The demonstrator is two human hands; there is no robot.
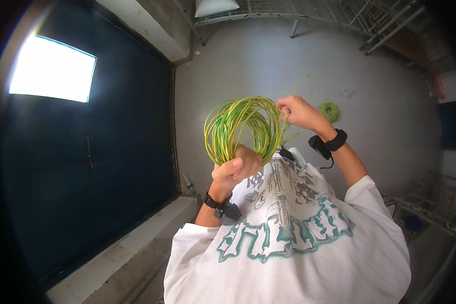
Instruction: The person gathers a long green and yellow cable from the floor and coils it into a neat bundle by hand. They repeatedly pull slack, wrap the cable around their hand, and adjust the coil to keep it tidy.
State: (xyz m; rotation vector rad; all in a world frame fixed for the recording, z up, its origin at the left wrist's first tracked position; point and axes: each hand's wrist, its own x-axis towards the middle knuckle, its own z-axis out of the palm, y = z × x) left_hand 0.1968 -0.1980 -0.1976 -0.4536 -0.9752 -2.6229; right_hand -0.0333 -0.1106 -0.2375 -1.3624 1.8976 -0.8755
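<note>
A large coil of yellow-green wire (pixel 219 133) stands up in front of my chest, its many loops fanned loosely apart. My left hand (pixel 236 166) is closed around the bottom of the coil, thumb across the front. At the coil's right edge my right hand (pixel 301 112) is closed, its fingers pinching a strand of the same wire. Loose strands trail below and above that hand. The exact spot where its fingertips meet the wire is partly hidden.
A smaller green coil (pixel 329 111) lies on the grey floor (pixel 248 66) beyond my right wrist. A dark blue door (pixel 61 167) with a bright window fills the left. Metal bed frames (pixel 294 17) stand at the far side, with a white pillow (pixel 215 6). A bottle (pixel 189 185) stands by the doorway.
</note>
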